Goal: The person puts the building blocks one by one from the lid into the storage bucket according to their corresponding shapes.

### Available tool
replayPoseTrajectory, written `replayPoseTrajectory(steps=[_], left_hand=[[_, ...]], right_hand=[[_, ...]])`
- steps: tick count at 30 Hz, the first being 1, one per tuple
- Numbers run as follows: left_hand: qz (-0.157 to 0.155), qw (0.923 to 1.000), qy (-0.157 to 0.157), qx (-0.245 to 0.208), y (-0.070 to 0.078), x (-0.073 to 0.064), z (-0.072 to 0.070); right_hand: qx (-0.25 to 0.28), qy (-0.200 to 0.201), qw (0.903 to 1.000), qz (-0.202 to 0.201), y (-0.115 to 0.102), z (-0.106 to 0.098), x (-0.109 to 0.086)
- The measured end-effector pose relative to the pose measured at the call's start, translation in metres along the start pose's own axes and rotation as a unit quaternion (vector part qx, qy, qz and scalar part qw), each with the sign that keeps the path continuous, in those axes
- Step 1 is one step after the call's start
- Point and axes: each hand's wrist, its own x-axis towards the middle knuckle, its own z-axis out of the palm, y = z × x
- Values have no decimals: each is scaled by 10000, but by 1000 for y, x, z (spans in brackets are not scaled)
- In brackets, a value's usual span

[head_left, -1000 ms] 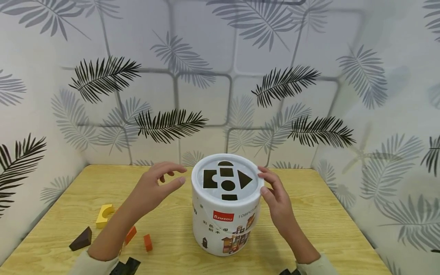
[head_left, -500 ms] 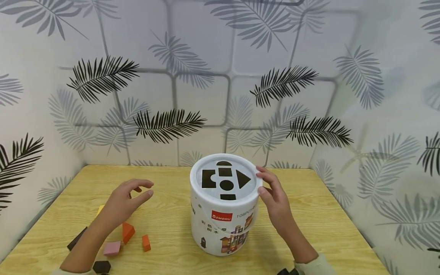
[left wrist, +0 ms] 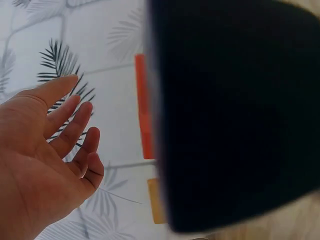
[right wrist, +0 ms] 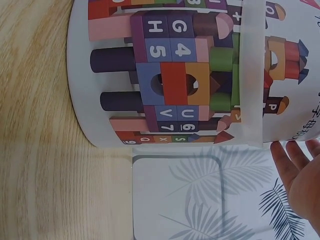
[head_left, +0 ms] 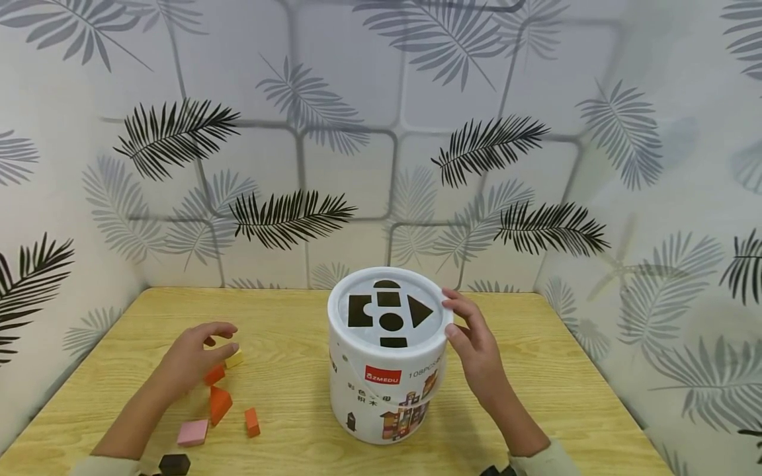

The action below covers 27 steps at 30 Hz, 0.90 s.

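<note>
A white lidded bucket (head_left: 389, 357), printed with coloured building blocks, stands upright on the table. Its lid (head_left: 342, 330) has several shaped holes. My right hand (head_left: 476, 350) rests its fingertips and thumb on the lid's right rim; the right wrist view shows its fingers (right wrist: 285, 162) against the bucket's side. My left hand (head_left: 190, 357) hovers over loose blocks at the left, fingers slightly bent, holding nothing. Close by its thumb are a yellow block (head_left: 235, 358) and an orange block (head_left: 215, 375). A large dark shape (left wrist: 235, 115) covers much of the left wrist view.
An orange triangular block (head_left: 219, 404), a small orange block (head_left: 252, 422), a pink block (head_left: 193, 432) and a dark block (head_left: 174, 464) lie near the left forearm. Behind the wooden table (head_left: 286, 317) is a leaf-patterned wall (head_left: 351, 178).
My left hand has moved left and down, away from the bucket's rim to above the blocks. The right hand has stayed at the lid, and the bucket has not moved.
</note>
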Motion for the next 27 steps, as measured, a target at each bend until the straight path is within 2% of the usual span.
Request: replayPoseTrajectory(steps=[8,12,20,27], left_hand=[[-251,9990,-344,112,-17,2,0],[-393,9973,-523,326,-22,5,0],[-354,9940,-592,849,-32,9,4],[-375,9923,-623,1003,-34,10,6]], right_hand=[[-39,25,10000,56,0,0,0],[-37,14,10000,46,0,0,0],[-47,-13,10000,-7,-2,0,0],[-29,40,10000,67,-3,1,0]])
